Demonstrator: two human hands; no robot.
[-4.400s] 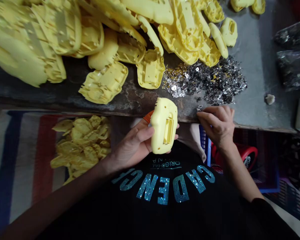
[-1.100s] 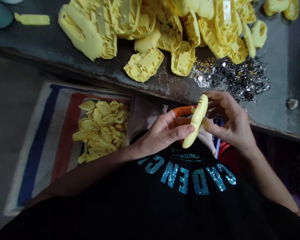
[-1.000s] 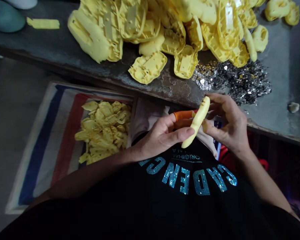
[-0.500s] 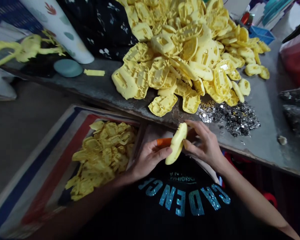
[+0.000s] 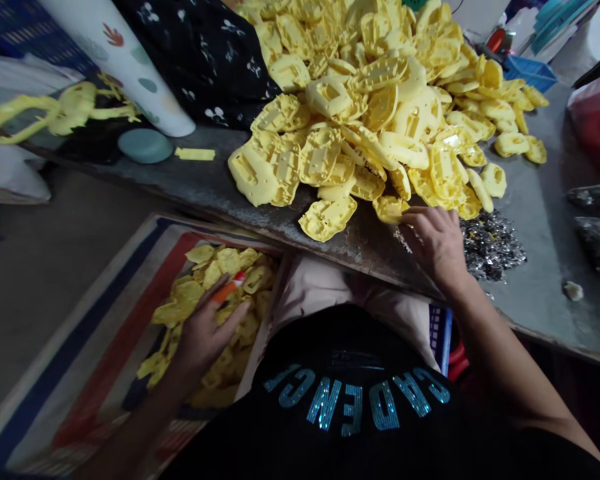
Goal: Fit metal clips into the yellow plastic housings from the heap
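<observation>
Your right hand (image 5: 436,243) meets a yellow plastic shell (image 5: 390,209) on the desk (image 5: 533,200), grip unclear.
Your left hand (image 5: 207,327) splays, seemingly empty, above binned shells (image 5: 180,300); pick-up looks underway, next calling for a secure pinch.

Teal oval object (image 5: 145,146) and, well apart, a blue tray (image 5: 531,73)

Left forearm (image 5: 147,417) extends forward, slanting inward, in shadow; left grip (image 5: 205,330) observed with thumb and forefinger parted. Right forearm (image 5: 503,353) reaches forward and inward; right grip (image 5: 436,248) presents its back uppermost, fingers bent, fingertips partly hidden. Grips well apart.
</observation>
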